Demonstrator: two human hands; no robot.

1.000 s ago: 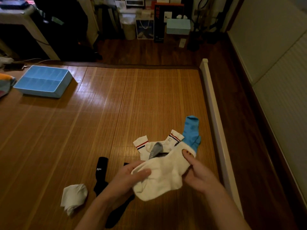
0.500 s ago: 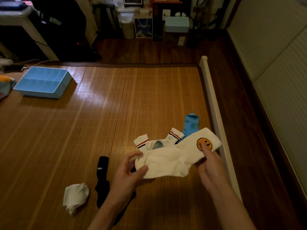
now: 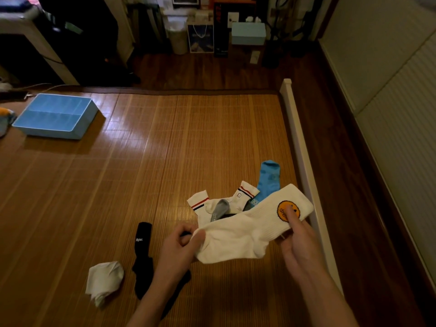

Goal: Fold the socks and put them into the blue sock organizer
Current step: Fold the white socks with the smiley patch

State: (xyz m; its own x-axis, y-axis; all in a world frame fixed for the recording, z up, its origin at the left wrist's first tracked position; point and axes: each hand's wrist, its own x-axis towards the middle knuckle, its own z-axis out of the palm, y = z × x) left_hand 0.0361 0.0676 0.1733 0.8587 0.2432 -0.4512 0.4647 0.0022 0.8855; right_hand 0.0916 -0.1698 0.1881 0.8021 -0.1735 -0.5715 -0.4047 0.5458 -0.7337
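So, head view: both hands are low in the frame with a white smiley sock (image 3: 240, 234) stretched between them. The left hand (image 3: 181, 246) has its grip curled tight on the toe end, and the right hand (image 3: 297, 246) has its grip pinching the cuff, thumb right on the smiley. The blue sock organizer (image 3: 56, 116) sits upper left on the bamboo mat (image 3: 165, 149), well apart from the hands. Striped white socks (image 3: 243, 197) and a blue sock (image 3: 269, 180) lie just above the held one, with a black sock (image 3: 142, 251) and a balled white sock (image 3: 103, 279) at lower left

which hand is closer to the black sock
Left. The left hand pinches the toe end of the white sock just beside the black sock; the right hand holds the cuff end, on the far side of the white sock.
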